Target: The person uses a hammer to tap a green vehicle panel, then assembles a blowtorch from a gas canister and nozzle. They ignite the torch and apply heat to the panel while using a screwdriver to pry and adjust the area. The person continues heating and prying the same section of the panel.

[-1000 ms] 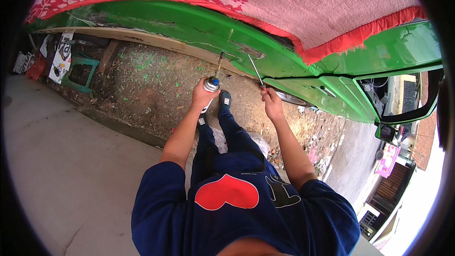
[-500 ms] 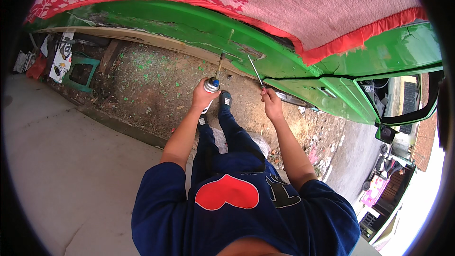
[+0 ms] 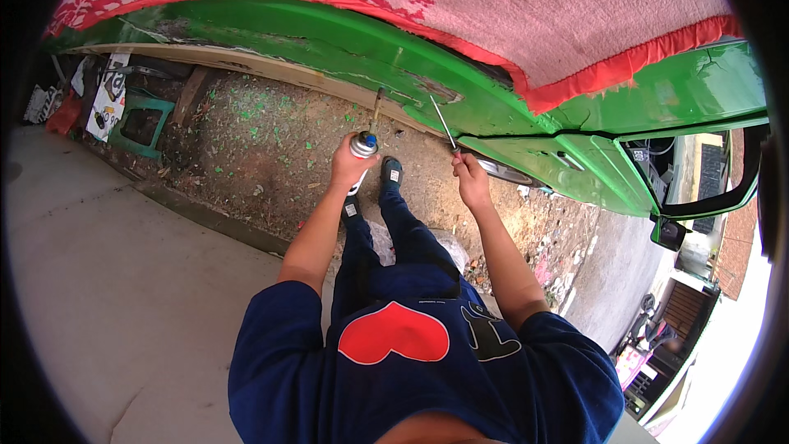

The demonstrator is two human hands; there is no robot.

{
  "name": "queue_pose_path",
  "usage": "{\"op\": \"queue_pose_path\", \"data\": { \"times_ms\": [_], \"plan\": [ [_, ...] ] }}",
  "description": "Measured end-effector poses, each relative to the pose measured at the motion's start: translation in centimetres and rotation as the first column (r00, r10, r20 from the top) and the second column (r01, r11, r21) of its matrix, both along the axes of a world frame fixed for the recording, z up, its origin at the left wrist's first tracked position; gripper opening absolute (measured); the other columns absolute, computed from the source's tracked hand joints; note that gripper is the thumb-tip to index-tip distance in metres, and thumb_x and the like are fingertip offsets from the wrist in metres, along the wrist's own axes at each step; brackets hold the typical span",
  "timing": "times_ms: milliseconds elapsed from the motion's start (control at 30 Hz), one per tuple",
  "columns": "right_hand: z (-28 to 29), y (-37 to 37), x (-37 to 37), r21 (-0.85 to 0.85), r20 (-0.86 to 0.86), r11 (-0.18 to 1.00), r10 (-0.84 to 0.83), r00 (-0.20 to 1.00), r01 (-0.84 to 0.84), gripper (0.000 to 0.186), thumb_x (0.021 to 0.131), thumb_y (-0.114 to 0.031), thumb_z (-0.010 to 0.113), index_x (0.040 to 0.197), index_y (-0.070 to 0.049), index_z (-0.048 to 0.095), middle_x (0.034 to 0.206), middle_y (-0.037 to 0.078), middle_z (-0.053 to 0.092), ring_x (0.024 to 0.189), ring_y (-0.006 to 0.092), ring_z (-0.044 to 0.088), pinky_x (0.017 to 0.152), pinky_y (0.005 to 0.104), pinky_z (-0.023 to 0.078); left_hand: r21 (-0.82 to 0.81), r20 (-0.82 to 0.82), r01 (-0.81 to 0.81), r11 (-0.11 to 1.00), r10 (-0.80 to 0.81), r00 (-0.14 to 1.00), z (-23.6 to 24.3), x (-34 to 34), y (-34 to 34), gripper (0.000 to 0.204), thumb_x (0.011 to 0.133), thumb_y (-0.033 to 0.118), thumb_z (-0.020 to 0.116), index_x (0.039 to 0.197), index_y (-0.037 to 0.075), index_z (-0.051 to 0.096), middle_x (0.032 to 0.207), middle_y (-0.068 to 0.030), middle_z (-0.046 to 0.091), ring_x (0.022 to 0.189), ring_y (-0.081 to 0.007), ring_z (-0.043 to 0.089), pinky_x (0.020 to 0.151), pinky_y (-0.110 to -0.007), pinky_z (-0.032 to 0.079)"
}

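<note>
My left hand is wrapped round the upper part of a gas torch, a pale canister with a blue knob and a thin brass-coloured nozzle. The nozzle points toward the lower edge of a green vehicle panel; I cannot make out a flame. My right hand grips the handle of a screwdriver-like tool with a long thin metal shaft. Its tip is at the panel, just below a patch of cracked, peeling paint.
A pink and red floral blanket covers the vehicle's upper part. An open green door stands at the right. Green paint flakes lie on the dirt. A green plastic stool is at the left, beyond a concrete slab.
My left hand has moved the torch slightly left. My right hand and the tool look still. In the background at right, something pink and dark has moved lower along the road.
</note>
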State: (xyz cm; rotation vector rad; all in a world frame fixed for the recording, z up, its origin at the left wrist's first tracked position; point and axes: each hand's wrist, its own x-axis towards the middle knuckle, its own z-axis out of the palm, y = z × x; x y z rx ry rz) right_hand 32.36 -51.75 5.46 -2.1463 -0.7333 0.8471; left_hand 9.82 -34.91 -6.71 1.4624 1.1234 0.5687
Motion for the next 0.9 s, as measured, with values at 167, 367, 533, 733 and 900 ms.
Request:
{"op": "queue_pose_path", "data": {
  "times_ms": [167,367,533,733,900],
  "plan": [
    [-0.6,0.0,-0.1,0.043,0.012,0.999,0.008,1.000,-0.008,0.027,0.097,-0.026,0.058,0.101,0.000,0.063,0.072,0.007,0.059,0.066,0.0158,0.055,0.063,0.0320,0.045,-0.002,0.001,-0.010,1.000,0.010,1.000,0.4,-0.4,0.6,0.066,0.064,0.022,0.089,0.119,0.002,0.058,0.105,-0.0149,0.071,0.099,-0.0270,0.069,0.087,-0.038,0.054],
    [0.1,0.7,-0.6,0.019,0.019,1.000,0.009,1.000,-0.009,0.027,0.097,-0.026,0.058,0.102,0.000,0.063,0.071,0.007,0.060,0.066,0.0159,0.055,0.063,0.0321,0.045,-0.030,0.000,-0.040,0.999,0.040,0.999,-0.8,-0.8,1.3,0.068,0.064,0.022,0.089,0.121,0.002,0.058,0.107,-0.0161,0.070,0.100,-0.0280,0.069,0.088,-0.039,0.053],
    [0.6,0.9,-0.8,0.013,0.031,1.000,0.011,0.999,-0.011,0.027,0.097,-0.028,0.058,0.103,-0.002,0.063,0.073,0.007,0.061,0.068,0.0159,0.057,0.065,0.0317,0.046,0.060,-0.015,-0.038,0.997,0.039,0.999,-0.9,-1.0,1.4,0.065,0.067,0.017,0.089,0.121,0.002,0.056,0.100,-0.0107,0.072,0.090,-0.0190,0.070,0.082,-0.035,0.055],
    [-0.1,0.9,-0.8,0.021,0.039,1.000,0.006,0.999,-0.007,0.027,0.097,-0.028,0.058,0.102,-0.002,0.063,0.073,0.007,0.060,0.068,0.0155,0.056,0.065,0.0314,0.046,-0.038,0.000,-0.037,0.999,0.037,0.999,0.2,-1.2,1.6,0.067,0.064,0.021,0.089,0.120,0.002,0.058,0.106,-0.0153,0.071,0.099,-0.0267,0.069,0.088,-0.038,0.053],
    [0.9,1.4,-1.2,-0.020,-0.024,1.000,0.009,1.000,-0.010,0.027,0.099,-0.026,0.055,0.101,0.000,0.062,0.074,0.003,0.057,0.071,0.0118,0.053,0.068,0.0276,0.044,-0.027,-0.011,-0.031,0.999,0.030,0.999,0.8,-1.4,1.7,0.065,0.065,0.021,0.089,0.119,0.002,0.058,0.105,-0.0146,0.071,0.098,-0.0264,0.069,0.087,-0.038,0.053]
  ]
}}
